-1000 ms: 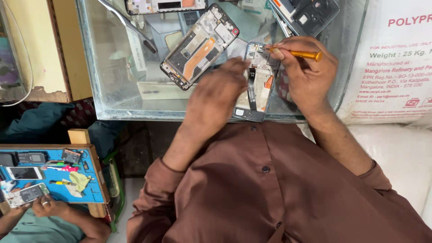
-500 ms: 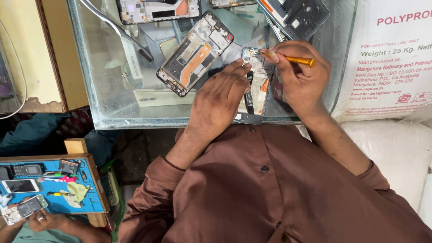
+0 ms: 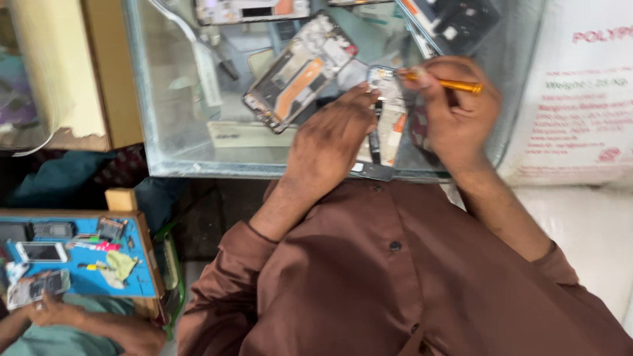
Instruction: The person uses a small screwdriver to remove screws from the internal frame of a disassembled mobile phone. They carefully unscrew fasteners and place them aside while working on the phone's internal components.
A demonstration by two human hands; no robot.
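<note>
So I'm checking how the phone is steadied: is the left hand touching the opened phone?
Touching. The head view shows the left hand lying over the opened phone, fingertips pressed on its frame with no gap.
</note>
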